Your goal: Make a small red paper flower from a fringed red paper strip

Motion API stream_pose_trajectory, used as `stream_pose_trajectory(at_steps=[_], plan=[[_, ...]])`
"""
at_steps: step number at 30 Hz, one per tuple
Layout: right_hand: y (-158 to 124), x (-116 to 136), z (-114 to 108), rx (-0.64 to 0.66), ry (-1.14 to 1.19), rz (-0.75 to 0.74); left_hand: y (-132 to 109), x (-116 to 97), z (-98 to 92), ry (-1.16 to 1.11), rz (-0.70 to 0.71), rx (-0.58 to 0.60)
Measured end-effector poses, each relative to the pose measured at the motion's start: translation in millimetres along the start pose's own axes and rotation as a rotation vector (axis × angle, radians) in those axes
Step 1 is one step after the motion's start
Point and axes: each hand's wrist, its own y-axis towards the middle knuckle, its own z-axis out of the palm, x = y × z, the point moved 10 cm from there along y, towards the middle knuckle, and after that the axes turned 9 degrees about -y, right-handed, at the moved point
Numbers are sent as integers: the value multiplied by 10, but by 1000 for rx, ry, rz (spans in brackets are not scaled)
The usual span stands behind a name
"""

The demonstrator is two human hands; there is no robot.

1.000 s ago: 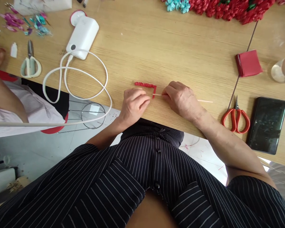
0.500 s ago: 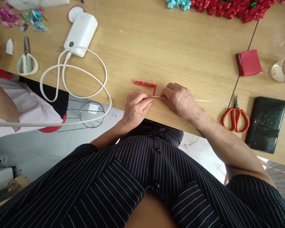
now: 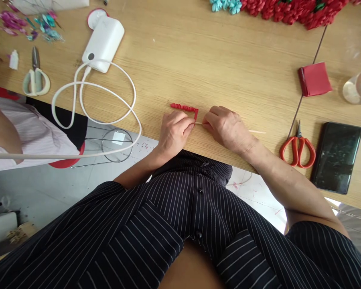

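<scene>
While both hands work near the table (image 3: 180,52) edge, the left hand (image 3: 174,132) is closed in a narrow pinch on the red strip's (image 3: 183,107) lower end, where it meets the stick (image 3: 257,131). The right hand (image 3: 227,128), just beside it, grips the stick narrowly. The crimped strip extends away from the stick, above the table.

shirt (image 3: 156,216): black w/ thin white pinstripes, pretty classic | buttons (image 3: 198,235): small, black, running down the front | sleeve (image 3: 319,249): short, same stripes
</scene>
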Motion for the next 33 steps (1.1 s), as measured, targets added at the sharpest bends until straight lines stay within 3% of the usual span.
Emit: stream_pose_trajectory(at_steps=[13,28,33], plan=[[94,20,4,-109,-30,-16,49,92,2,-108,-13,-19],[112,15,44,-78,-13,8,6,28,-9,-78,16,8],[87,40,14,-142,-50,-19,1,33,-3,-76,32,-4]])
